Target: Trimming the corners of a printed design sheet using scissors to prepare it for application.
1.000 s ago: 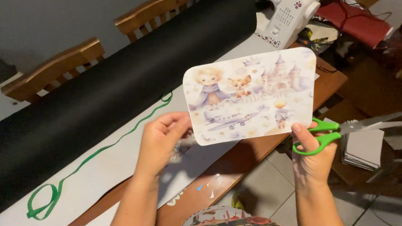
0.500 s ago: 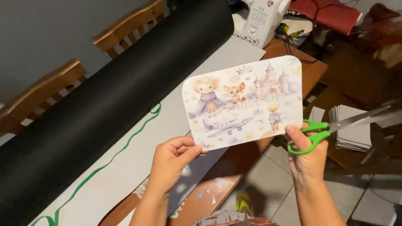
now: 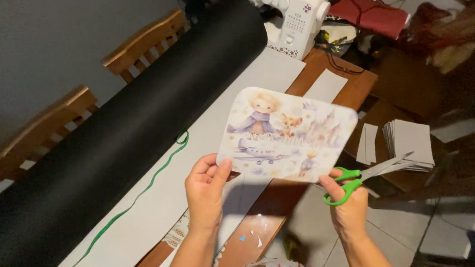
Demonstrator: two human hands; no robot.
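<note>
Table: wooden table [image 3: 358, 83], brown.
Left edge: black roll [image 3: 120, 136] lay lengthwise.
Middle: grey sheet [image 3: 189, 191], green cord [image 3: 150, 183] on it.
Far end: white sewing machine [image 3: 285, 14].

Printed card [image 3: 287, 134] looks smooth, slightly glossy paper; scissors [image 3: 369, 176] have green plastic handles, bare metal blades; black roll [image 3: 138, 121] matt; desk [image 3: 341, 90] varnished wood.

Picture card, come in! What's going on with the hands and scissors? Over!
Left hand pinches picture card by its lower left corner. Right hand grips green-handled scissors, thumb on card's lower right edge. Nothing between blades and card.
</note>
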